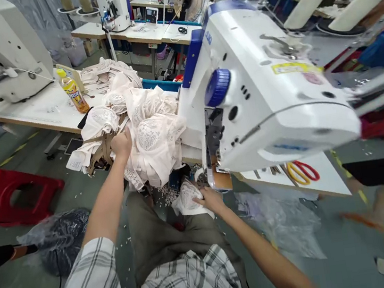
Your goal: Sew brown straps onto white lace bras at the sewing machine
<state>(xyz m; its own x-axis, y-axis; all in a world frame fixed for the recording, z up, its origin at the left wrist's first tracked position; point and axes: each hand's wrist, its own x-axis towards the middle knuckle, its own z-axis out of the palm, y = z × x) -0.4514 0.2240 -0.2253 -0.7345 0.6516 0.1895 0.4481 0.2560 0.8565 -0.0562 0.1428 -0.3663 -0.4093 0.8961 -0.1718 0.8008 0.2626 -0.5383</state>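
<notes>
A heap of pale pink lace bras (155,135) lies at the table's edge, left of a white sewing machine (269,85) with a blue handwheel. My left hand (121,143) is closed on the pale fabric and brown straps at the left side of the heap. Lower down, over my lap, my right hand (210,199) pinches the edge of a white lace cup (188,199) just beneath the machine's needle area. The fingertips of my left hand are partly hidden in the cloth.
A drink bottle (73,91) stands on the left table (30,109). Scissors with yellow and red handles (303,172) lie on the machine's table at right. A red stool (13,193) is at the left, and plastic bags (281,222) lie on the floor.
</notes>
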